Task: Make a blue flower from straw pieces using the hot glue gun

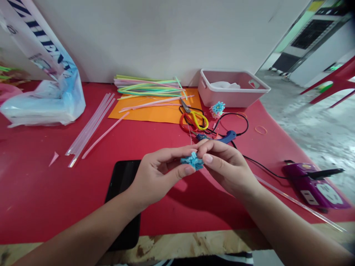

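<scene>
Both my hands meet over the middle of the red table, pinching a small blue straw flower between them. My left hand grips it from the left with thumb and fingers closed. From the right, the fingertips of my right hand close on the same flower. A thin thread or wire rises from the flower toward the scissors. A finished blue and pink straw flower lies by the white basket.
A black phone lies under my left forearm. Red and yellow scissors, a blue glue gun with black cord, a purple power strip, coloured straws on orange paper, clear straws, a white basket and a plastic bag are around.
</scene>
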{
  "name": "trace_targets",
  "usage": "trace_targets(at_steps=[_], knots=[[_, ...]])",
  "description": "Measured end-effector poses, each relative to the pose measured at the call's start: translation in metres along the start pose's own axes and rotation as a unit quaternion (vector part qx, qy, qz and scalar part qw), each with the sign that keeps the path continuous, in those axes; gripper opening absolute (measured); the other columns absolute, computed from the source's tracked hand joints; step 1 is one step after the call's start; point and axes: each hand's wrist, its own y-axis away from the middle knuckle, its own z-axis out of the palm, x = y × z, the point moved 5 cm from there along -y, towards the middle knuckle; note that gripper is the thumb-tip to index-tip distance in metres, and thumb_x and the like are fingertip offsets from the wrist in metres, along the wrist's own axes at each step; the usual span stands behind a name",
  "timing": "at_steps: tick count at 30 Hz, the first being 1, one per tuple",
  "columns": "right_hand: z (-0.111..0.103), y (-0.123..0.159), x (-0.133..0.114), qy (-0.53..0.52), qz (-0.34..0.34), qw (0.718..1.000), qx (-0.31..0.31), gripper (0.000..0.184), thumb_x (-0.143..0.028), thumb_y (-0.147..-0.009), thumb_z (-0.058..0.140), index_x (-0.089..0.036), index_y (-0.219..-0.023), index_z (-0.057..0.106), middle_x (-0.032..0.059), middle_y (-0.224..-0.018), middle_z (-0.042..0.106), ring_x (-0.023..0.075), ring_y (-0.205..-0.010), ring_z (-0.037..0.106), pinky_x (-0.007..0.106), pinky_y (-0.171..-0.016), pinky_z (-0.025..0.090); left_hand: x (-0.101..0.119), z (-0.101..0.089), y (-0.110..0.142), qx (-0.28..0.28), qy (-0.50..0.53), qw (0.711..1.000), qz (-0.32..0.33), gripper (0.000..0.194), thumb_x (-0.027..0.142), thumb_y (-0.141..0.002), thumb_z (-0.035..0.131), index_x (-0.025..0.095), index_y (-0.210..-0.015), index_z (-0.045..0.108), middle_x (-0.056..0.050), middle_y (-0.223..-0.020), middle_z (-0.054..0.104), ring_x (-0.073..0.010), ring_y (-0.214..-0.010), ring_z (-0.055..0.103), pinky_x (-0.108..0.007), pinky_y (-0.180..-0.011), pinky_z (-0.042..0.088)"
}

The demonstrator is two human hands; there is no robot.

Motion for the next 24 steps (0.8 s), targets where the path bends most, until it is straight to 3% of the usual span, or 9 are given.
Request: trace_targets(at_steps=[10, 17, 24], knots=[[0.0010, -0.0001, 0.0012, 0.008, -0.016, 1.000, 0.013, 0.012, -0.035, -0.087, 0.075, -0.023, -0.084, 0.073, 0.0009, -0.088, 0.067, 0.0124, -0.079, 0.062, 0.026, -0.073, 0.053, 0.0025, -0.0002, -0.0003, -0.022, -0.009, 1.000, 0.011, 0.024, 0.011, -0.079, 0.080, 0.026, -0.098, 0.081, -0.004, -0.119, 0.077, -0.0222, -0.114, 0.071, -0.029, -0.098, 0.059], [0.0008, 0.0003, 0.0044, -0.008, -0.010, 1.000, 0.020, 0.010, -0.031, -0.087, 0.075, -0.022, -0.084, 0.072, 0.0013, -0.088, 0.068, 0.0123, -0.080, 0.063, 0.025, -0.075, 0.054, 0.0000, -0.0006, -0.0008, -0.016, -0.005, 1.000, 0.018, 0.022, 0.013, -0.076, 0.082, 0.023, -0.096, 0.081, -0.007, -0.117, 0.077, -0.0259, -0.113, 0.072, -0.032, -0.096, 0.061], [0.0058, 0.0004, 0.0046, -0.059, 0.012, 0.998, -0.002, 0.012, -0.026, -0.084, 0.078, -0.022, -0.092, 0.071, 0.0023, -0.094, 0.072, 0.0124, -0.083, 0.068, 0.025, -0.077, 0.058, 0.0034, -0.0046, -0.0020, 0.006, -0.048, 0.998, 0.034, 0.023, 0.022, -0.080, 0.081, 0.018, -0.103, 0.077, -0.009, -0.108, 0.080, -0.0215, -0.097, 0.078, -0.027, -0.081, 0.064]])
